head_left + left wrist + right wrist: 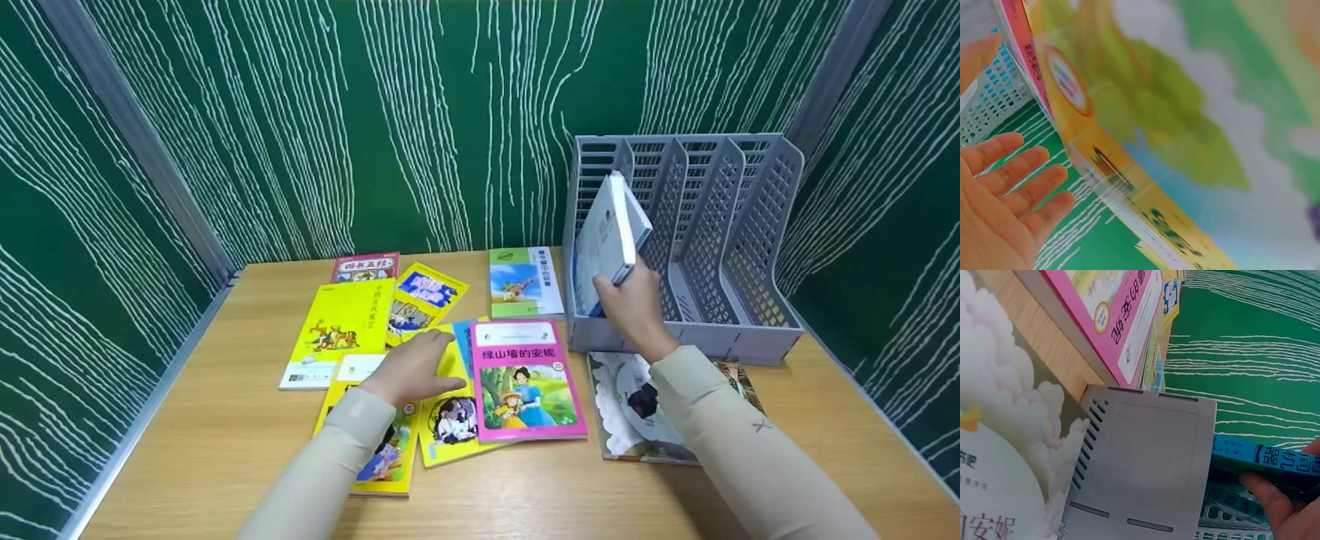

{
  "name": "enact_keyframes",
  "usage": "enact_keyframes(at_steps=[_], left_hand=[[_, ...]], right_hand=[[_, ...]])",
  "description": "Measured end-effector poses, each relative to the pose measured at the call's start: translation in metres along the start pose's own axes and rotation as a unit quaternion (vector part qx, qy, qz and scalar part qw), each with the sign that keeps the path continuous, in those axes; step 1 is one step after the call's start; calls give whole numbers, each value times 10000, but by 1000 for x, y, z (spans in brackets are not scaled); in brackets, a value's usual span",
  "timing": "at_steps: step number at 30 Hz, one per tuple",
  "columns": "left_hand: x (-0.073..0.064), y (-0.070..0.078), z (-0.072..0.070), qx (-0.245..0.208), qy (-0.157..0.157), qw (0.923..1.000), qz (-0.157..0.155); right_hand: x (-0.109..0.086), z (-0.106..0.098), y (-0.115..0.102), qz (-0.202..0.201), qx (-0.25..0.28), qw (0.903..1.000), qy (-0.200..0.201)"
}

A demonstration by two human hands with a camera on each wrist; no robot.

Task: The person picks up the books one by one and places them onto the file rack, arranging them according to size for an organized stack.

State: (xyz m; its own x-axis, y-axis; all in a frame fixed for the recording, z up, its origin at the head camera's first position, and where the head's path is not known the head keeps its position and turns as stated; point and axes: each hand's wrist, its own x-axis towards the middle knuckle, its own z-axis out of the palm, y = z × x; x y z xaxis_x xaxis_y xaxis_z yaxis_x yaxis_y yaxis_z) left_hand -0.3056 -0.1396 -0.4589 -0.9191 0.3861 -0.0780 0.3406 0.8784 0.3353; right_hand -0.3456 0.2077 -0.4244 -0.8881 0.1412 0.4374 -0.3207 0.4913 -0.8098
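Gripping bks (pixel 606 232) w/ R hand (pixel 634 304) at grey rack (pixel 720 343), L hand (pixel 411 367) spread; spine text (pixel 1280 456) shows in R-wrist cam only.

Grn wht-streaked walls (pixel 420 127), wd tbl (pixel 202 405)

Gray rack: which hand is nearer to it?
Right. The right hand holds books at the left end of the gray rack; the left hand is farther left, over yellow books.

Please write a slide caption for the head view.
Right grip holding blue-and-white rectangular books at a grey plastic rack; left grip over yellow rectangular books.
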Motion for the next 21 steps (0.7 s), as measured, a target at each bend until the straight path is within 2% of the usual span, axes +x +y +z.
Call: enact_keyframes(at_steps=[9, 18, 21], left_hand=[[9, 19, 1, -14, 73, 9992, 402], [18, 41, 7, -5, -22, 9976, 689], [19, 49, 9, 60, -20, 9968, 799]], right_hand=[[10, -7, -6, -79, -288, 9990, -338], [13, -27, -13, 150, -313, 9907, -1318], [14, -33, -14, 185, -409, 9875, -1509]])
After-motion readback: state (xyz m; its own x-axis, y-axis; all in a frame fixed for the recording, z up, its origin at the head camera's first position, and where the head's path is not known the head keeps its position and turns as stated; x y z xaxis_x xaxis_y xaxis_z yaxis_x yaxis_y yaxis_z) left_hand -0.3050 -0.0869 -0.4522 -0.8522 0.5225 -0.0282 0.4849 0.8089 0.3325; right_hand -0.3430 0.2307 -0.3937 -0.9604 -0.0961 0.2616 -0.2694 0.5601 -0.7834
